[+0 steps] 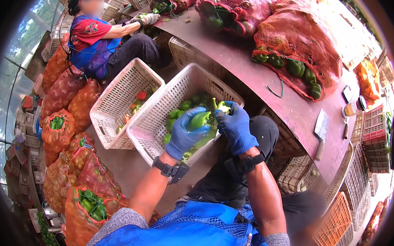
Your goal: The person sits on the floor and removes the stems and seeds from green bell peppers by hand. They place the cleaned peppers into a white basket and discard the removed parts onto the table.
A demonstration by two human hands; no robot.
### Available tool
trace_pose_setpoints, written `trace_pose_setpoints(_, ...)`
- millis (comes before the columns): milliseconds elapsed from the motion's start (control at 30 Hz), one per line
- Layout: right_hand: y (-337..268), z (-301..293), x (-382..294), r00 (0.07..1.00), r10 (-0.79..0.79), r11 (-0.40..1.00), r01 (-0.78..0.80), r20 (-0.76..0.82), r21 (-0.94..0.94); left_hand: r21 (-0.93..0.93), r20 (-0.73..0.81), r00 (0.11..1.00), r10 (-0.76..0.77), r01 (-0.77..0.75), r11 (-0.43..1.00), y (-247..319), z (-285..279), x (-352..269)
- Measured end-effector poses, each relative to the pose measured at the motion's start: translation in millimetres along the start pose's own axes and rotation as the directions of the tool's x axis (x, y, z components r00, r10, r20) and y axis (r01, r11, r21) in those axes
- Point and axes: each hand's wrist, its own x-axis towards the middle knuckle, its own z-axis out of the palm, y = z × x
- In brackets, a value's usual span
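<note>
My left hand (187, 130), in a blue glove, holds a green bell pepper (199, 120) above a white plastic crate (150, 129). In a matching glove, my right hand (233, 124) grips a pepper's green stem and pale core (221, 106), just apart from that pepper. Green peppers (174, 117) lie in the crate under my hands. A second white crate (106, 119), to its left, has red and green pepper pieces at its bottom.
Mesh sacks of green peppers (299, 38) stand on the reddish table (232, 62). A cleaver (321, 125) and a glass jar (349, 110) rest near its right end. More filled sacks (56, 133) line the left. A co-worker (95, 42) sits at the upper left. Crates (334, 224) stand at right.
</note>
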Motion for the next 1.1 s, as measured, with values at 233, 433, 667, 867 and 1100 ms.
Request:
trace_pose_setpoints(233,-25,-19,-17,0.975,0.072,0.791,-0.183,0.209,0.584,-0.263,-0.051,0.932,-0.36,0.335,0.905,-18,-41,-25)
trace_pose_setpoints(433,-4,-14,-16,0.983,-0.051,0.944,-0.011,0.179,0.329,0.487,-0.163,0.979,-0.125,0.19,0.853,-30,-58,-24)
trace_pose_setpoints(667,7,-2,-21,0.881,-0.451,0.84,0.472,0.141,-0.267,0.448,0.082,0.997,-0.007,-0.031,0.894,33,-19,26)
trace_pose_setpoints(867,-2,-6,-26,0.84,-0.49,0.773,0.542,0.231,-0.331,0.322,0.251,0.963,-0.092,0.006,0.947,18,-18,50)
trace_pose_setpoints(1100,0,-3,-25,0.866,-0.459,0.803,0.499,0.197,-0.324,0.209,0.327,0.849,-0.415,0.364,0.908,19,-10,53)
